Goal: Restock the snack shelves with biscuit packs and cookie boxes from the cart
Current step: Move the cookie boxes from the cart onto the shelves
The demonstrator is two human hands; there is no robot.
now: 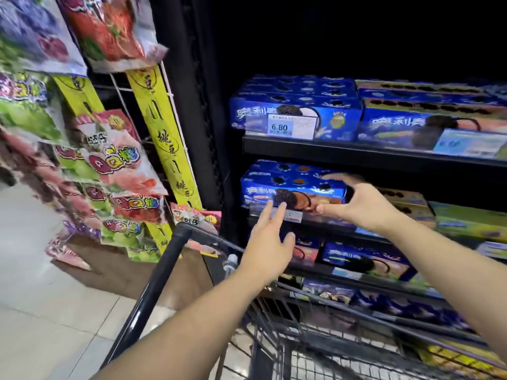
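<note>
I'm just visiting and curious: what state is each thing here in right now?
blue cookie box, closed, lying flat at the middle shelf's front.
right hand, grips the box's right end.
left hand, open, straight fingertips at the box's front.
top-shelf boxes, closed, stacked.
price tag, on the top shelf's edge, reads 6.80.
cart, standing against the shelves.
snack bags, hanging on the left rack.

Yellow strip [164, 138]: long hanging banner with black characters printed down it.
Candy bags [120, 160]: glossy pink, green and purple packs, overlapping in columns left of the yellow strip.
Cardboard box [131, 272]: brown, on the floor below the strip.
Floor [41, 311]: pale tiles, lower left of the strip.
Price label [279, 127]: white, reads 6.80, right of the strip.
</note>
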